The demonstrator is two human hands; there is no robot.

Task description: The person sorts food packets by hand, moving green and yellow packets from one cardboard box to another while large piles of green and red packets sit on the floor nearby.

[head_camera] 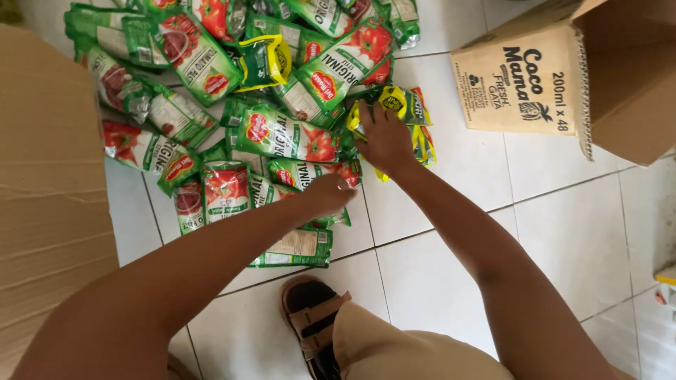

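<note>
Against the left edge, a big flat sheet of brown cardboard (49, 183), leaning or lying over the white tiled floor (563, 232). At upper right, an open cardboard box (556, 77) tipped toward the camera, flap raised (inside in shadow, contents impossible to tell). Between the two, spread loose on the tiles, a heap of green sauce pouches (232, 91) with red tomato pictures, overlapping every way, none inside any container. At the heap's right edge, a few smaller yellow pouches (412, 105), one more tucked among the green ones higher up.

Right hand (386, 137) laid palm down with fingers spread on the yellow pouches, pressing or gathering rather than gripping; nothing lifted. Left hand (331, 191) loosely curled, knuckles up, just over a green pouch (310, 172) near the heap's lower edge; whether the fingers actually pinch it cannot be told from this angle.

Probable handling: soft, floppy pouches with liquid or paste shifting inside, light singly, glossy film likely slippery, sagging if taken by the belly. Best hold judged to be the flat sealed top or side seam, or several stacked and clamped between palm and fingers. Little risk of breakage, though a hard squeeze might strain a seam.

Below, a brown sandal (313, 324) and a tan trouser knee (394, 352)
</note>
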